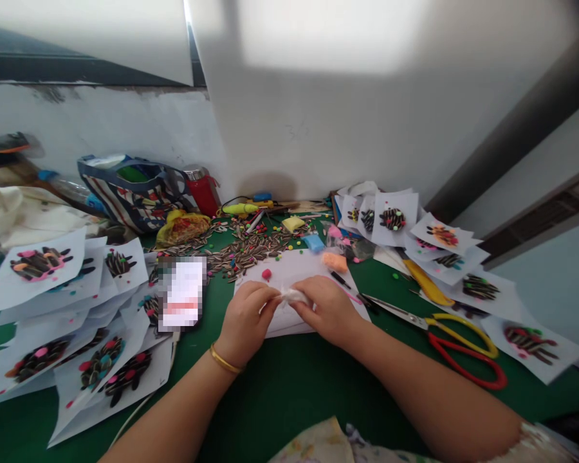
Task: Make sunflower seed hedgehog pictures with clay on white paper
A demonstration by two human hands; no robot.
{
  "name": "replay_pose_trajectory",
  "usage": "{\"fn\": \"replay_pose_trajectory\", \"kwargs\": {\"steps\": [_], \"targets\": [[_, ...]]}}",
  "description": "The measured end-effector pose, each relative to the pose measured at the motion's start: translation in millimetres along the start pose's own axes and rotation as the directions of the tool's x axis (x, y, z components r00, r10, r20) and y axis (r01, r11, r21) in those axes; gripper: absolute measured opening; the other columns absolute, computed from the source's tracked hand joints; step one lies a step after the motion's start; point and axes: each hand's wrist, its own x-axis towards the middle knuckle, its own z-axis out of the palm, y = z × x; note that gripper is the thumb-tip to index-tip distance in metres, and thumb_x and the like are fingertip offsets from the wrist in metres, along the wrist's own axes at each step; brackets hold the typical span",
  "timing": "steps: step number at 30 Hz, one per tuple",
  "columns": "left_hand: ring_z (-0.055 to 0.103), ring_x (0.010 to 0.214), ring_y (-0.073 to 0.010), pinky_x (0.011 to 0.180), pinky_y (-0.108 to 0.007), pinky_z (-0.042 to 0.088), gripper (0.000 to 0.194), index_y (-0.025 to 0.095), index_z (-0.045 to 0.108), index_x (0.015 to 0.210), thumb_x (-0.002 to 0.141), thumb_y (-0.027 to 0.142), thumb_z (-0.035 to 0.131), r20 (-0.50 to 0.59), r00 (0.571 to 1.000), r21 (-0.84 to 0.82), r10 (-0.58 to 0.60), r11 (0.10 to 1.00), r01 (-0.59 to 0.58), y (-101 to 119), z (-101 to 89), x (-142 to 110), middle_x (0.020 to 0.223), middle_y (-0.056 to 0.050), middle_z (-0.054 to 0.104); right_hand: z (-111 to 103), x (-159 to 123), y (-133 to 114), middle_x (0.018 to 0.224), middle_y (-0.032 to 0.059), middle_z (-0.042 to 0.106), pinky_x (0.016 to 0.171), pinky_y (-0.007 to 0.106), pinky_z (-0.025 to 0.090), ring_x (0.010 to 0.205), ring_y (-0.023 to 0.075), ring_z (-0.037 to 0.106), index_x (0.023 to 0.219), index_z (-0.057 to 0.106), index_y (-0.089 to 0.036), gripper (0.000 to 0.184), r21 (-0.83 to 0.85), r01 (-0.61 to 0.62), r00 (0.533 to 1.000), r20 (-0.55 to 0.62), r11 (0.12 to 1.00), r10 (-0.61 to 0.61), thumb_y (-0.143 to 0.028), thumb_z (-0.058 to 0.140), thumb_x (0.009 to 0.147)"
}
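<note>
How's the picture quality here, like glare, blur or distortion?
Head view: bright glare patch high on the pale upright panel; soft shadow low on it; faint blur around the white material between the fingers; wide-angle bending toward the edges; pixelated block over the phone.

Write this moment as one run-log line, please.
left hand: pinching white item; right hand: pinching same item; paper: under hands; reddish ball: on paper; scissors: right of paper

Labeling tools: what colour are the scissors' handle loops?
One loop yellow, the other red; shows best in the head view.
</note>
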Motion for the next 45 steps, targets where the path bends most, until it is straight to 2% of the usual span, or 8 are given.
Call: {"fn": "replay_pose_trajectory", "kwargs": {"steps": [6,13,17,25,30,34,41,45], "targets": [[0.062,0.088,-0.0170,0.078,-0.031,0.052,0.019,0.022,0.068,0.107,0.089,0.025,0.061,0.016,0.998,-0.072,-0.053,0.996,0.054,-6,3.8,-2,0.093,-0.005,0.067,0,-1,-2,0.092,0.0075,0.070,0.080,0.035,0.045,0.086,0.0219,0.062,0.103,0.064,-0.018,0.019,0.052,0.000,1.000,-0.030,0.999,0.002,-0.030,0.056,0.091],[0.060,0.082,-0.0158,0.076,-0.030,0.050,0.012,0.019,0.067,0.087,0.090,0.025,0.058,0.017,0.990,-0.100,-0.141,0.985,0.142,0,-0.1,1,0.085,-0.004,0.066,1,-1,-1,0.089,0.0070,0.069,0.078,0.034,0.046,0.084,0.0212,0.062,0.103,0.065,-0.017,0.021,0.047,-0.029,1.000,0.006,0.998,0.029,-0.032,0.056,0.092],[0.061,0.080,-0.0157,0.074,-0.030,0.050,0.014,0.019,0.067,0.091,0.090,0.029,0.057,-0.041,0.961,-0.184,-0.272,0.948,0.260,-4,-0.6,3,0.088,-0.004,0.068,1,0,3,0.092,0.0079,0.070,0.081,0.035,0.047,0.087,0.0218,0.063,0.105,0.065,-0.017,0.022,0.056,-0.070,0.997,-0.009,0.996,0.070,-0.033,0.057,0.091],[0.067,0.095,-0.0203,0.088,-0.037,0.053,0.026,0.021,0.070,0.107,0.087,0.036,0.063,0.015,0.880,-0.429,-0.474,0.792,0.434,-13,7.2,-1,0.106,-0.007,0.072,3,-1,4,0.098,0.0078,0.071,0.080,0.035,0.047,0.086,0.0221,0.063,0.116,0.061,-0.016,0.032,0.046,-0.151,0.989,0.007,0.987,0.151,-0.033,0.060,0.089],[0.065,0.101,-0.0210,0.091,-0.038,0.052,0.027,0.022,0.070,0.109,0.086,0.034,0.063,0.061,0.905,-0.365,-0.421,0.835,0.413,-15,7.5,0,0.111,-0.008,0.070,2,-1,4,0.094,0.0075,0.070,0.080,0.035,0.047,0.087,0.0225,0.063,0.114,0.061,-0.017,0.030,0.055,-0.142,0.990,-0.003,0.988,0.143,-0.035,0.058,0.090],[0.065,0.080,-0.0170,0.074,-0.032,0.054,0.026,0.019,0.069,0.103,0.080,0.032,0.069,0.065,0.917,-0.341,-0.394,0.855,0.392,-16,7.7,1,0.102,-0.007,0.070,3,-2,5,0.092,0.0074,0.070,0.080,0.035,0.047,0.086,0.0220,0.063,0.115,0.060,-0.017,0.031,0.065,-0.111,0.994,-0.009,0.992,0.111,-0.036,0.056,0.091],[0.061,0.080,-0.0167,0.077,-0.031,0.050,0.011,0.021,0.069,0.090,0.087,0.028,0.061,0.063,0.975,-0.155,-0.212,0.963,0.220,-9,4.6,2,0.084,-0.003,0.068,6,-4,1,0.092,0.0067,0.070,0.076,0.033,0.048,0.081,0.0203,0.063,0.111,0.062,-0.018,0.028,0.058,-0.055,0.998,0.006,0.997,0.055,-0.036,0.056,0.091],[0.060,0.081,-0.0170,0.077,-0.031,0.048,0.015,0.019,0.067,0.087,0.090,0.030,0.057,0.035,0.959,-0.154,-0.280,0.947,0.282,-9,3.1,3,0.085,-0.003,0.067,5,-2,5,0.093,0.0071,0.070,0.078,0.034,0.048,0.084,0.0216,0.064,0.114,0.061,-0.018,0.030,0.041,-0.108,0.994,0.002,0.993,0.108,-0.036,0.058,0.090]]}}
